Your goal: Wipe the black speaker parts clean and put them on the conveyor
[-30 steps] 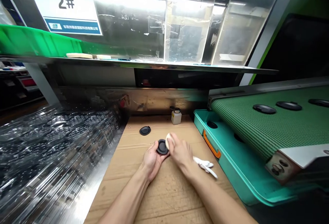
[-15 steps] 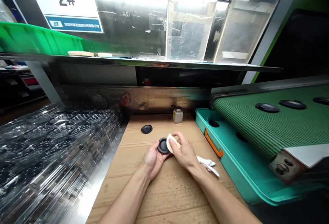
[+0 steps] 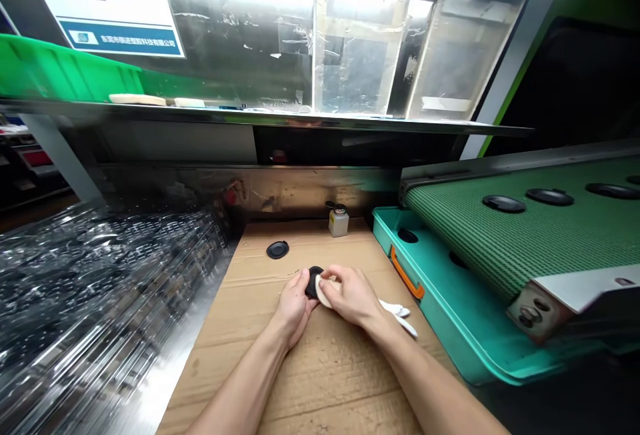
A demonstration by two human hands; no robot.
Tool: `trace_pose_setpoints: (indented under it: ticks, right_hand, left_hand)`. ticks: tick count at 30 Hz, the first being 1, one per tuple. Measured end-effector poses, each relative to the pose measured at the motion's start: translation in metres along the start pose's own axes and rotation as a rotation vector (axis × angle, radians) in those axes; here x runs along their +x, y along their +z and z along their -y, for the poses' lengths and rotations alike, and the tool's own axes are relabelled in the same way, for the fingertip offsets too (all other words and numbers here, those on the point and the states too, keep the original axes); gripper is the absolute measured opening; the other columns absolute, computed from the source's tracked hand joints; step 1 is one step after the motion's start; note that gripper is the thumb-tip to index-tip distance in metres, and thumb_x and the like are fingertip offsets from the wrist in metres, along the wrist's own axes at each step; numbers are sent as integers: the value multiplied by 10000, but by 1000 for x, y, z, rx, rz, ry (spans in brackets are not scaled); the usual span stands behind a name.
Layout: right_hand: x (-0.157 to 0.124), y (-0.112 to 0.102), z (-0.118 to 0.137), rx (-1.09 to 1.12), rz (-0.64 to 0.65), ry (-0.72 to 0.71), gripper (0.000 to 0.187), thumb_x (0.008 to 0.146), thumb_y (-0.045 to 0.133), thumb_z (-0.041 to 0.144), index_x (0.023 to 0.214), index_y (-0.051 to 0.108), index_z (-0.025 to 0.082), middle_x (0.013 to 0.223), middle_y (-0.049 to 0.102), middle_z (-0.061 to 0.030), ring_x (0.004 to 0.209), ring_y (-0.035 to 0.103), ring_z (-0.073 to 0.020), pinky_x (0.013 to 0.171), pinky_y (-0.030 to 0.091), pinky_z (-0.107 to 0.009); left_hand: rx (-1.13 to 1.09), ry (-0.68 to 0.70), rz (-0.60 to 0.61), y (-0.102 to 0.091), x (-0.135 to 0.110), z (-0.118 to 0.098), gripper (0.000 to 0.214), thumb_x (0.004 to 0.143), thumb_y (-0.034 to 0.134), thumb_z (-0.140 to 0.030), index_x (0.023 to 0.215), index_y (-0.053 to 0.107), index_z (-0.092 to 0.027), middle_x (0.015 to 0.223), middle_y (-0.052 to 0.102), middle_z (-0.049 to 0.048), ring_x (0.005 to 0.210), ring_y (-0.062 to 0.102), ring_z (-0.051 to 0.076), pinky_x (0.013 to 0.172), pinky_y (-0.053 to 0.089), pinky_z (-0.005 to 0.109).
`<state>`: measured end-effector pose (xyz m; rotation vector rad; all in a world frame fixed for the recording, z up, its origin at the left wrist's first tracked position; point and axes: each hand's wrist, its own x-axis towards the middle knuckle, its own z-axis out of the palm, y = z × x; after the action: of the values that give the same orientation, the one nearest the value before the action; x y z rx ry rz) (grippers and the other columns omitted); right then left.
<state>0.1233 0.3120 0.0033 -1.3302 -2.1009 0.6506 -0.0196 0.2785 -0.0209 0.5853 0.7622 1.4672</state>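
My left hand [image 3: 294, 305] holds a round black rubber disc [image 3: 313, 282] upright on the cardboard sheet [image 3: 300, 375], its fingers wrapped over the rim. My right hand [image 3: 350, 296] grips a cream-white pad [image 3: 324, 292] and presses it against the disc's face, which hides most of that face. A second black disc [image 3: 277, 249] lies flat further back on the cardboard, beyond both hands. Behind it stands a small white bottle with a black pump top [image 3: 339, 222]. A crumpled white cloth [image 3: 399, 314] lies just past my right wrist.
To the right, a green mesh conveyor belt [image 3: 505, 242] carries several black discs above a teal tray [image 3: 440, 315] with an orange handle [image 3: 406, 274]. Shiny plastic-wrapped stacks [image 3: 100, 275] lie left of the cardboard. A metal shelf with a green bin [image 3: 55, 72] runs overhead.
My right hand has moved left, bringing the pad further over the disc, and my left fingers now cover more of its rim. The whole view has shifted slightly.
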Motion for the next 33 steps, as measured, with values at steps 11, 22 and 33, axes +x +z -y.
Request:
trace_pose_setpoints:
  ticks: [11, 22, 33]
  right_hand:
    - [-2, 19, 16, -203, -133, -71, 291, 919, 415, 440, 1113, 593, 315, 935, 704, 3, 808, 640, -172, 664, 382, -245]
    - [0, 33, 22, -448, -226, -36, 321, 976, 283, 440, 1105, 523, 270, 919, 689, -36, 727, 644, -179, 583, 326, -251]
    - [-2, 36, 23, -473, -226, 16, 332, 978, 270, 445, 1087, 513, 248, 897, 687, -47, 700, 642, -177, 572, 323, -249]
  left_hand:
    - [-27, -37, -21, -2, 2, -2, 170, 897, 515, -230, 958, 621, -110, 988, 690, 132, 930, 657, 217, 866, 529, 378]
    - [-23, -57, -61, -2, 2, -2, 188, 915, 480, -218, 960, 624, -106, 968, 693, 130, 922, 658, 215, 851, 544, 375]
    - [-7, -52, -97, -1, 1, -2, 196, 916, 473, -214, 943, 621, -89, 952, 694, 149, 891, 666, 227, 823, 557, 398]
